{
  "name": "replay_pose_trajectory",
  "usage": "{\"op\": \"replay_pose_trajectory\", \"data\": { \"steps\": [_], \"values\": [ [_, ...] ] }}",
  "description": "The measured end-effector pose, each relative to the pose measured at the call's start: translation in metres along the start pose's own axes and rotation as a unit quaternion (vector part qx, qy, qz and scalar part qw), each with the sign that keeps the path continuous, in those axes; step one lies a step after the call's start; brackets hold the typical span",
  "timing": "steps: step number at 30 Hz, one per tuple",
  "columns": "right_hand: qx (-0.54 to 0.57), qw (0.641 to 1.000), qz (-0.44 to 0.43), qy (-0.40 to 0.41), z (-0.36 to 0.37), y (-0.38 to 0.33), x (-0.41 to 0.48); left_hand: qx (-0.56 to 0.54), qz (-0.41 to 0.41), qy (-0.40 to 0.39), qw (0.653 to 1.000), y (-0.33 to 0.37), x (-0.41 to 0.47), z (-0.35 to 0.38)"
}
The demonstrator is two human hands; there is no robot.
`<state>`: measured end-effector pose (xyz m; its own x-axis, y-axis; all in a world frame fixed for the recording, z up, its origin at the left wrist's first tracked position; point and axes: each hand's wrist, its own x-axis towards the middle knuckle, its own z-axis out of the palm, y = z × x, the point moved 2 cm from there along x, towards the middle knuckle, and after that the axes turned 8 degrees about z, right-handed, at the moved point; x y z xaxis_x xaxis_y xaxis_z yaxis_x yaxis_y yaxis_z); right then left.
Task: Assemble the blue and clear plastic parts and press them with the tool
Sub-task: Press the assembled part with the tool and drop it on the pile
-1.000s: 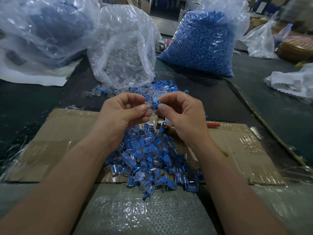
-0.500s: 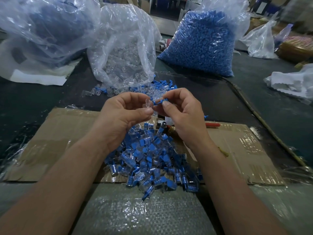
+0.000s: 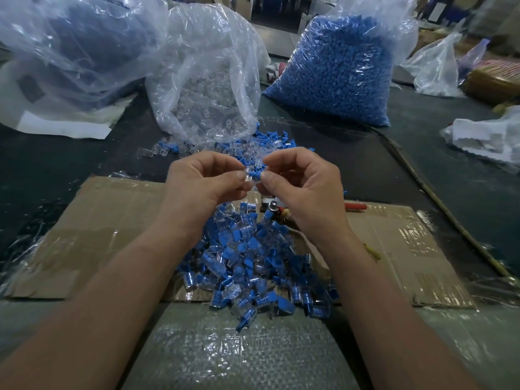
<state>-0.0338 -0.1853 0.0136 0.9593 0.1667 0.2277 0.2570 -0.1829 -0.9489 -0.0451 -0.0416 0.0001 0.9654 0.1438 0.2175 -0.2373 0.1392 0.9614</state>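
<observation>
My left hand [image 3: 202, 181] pinches a small clear plastic part [image 3: 247, 174] between thumb and fingers. My right hand [image 3: 304, 184] pinches a small blue part [image 3: 256, 173], which meets the clear one between my fingertips. Both hands hover above a heap of joined blue-and-clear pieces [image 3: 253, 266] on a cardboard sheet [image 3: 98, 235]. The pressing tool [image 3: 274, 209], with a red handle [image 3: 356, 206], lies on the cardboard behind my right hand, mostly hidden by it.
An open bag of clear parts [image 3: 208, 88] stands behind the hands, with loose blue and clear parts [image 3: 270, 139] spilled at its mouth. A full bag of blue parts [image 3: 337, 74] stands at the back right. More plastic bags [image 3: 70, 43] sit at the back left.
My hands have shifted slightly apart and up. The blue and clear parts now show between the fingertips, pushed together.
</observation>
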Motion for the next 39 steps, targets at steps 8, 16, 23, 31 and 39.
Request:
{"op": "replay_pose_trajectory", "data": {
  "steps": [8,16,23,31,39],
  "values": [
    [-0.087,0.994,-0.05,0.039,0.0003,0.0015,0.0,0.029,0.009,-0.028,0.999,0.0009,-0.0021,0.0032],
    [-0.096,0.993,-0.063,0.024,0.0023,-0.0005,-0.0005,0.039,0.021,-0.046,0.998,0.003,-0.003,0.0052],
    [-0.038,0.998,-0.04,-0.027,0.0013,-0.0012,-0.0007,0.001,-0.005,-0.054,0.999,0.0043,-0.0023,0.0045],
    [-0.055,0.996,-0.059,-0.026,-0.0012,0.0001,0.0001,-0.019,-0.024,-0.049,0.998,0.0026,-0.002,0.0047],
    [-0.081,0.991,-0.106,-0.024,-0.0034,0.0036,0.0018,-0.056,-0.025,-0.038,0.997,0.0011,-0.0016,0.0032]
  ]
}}
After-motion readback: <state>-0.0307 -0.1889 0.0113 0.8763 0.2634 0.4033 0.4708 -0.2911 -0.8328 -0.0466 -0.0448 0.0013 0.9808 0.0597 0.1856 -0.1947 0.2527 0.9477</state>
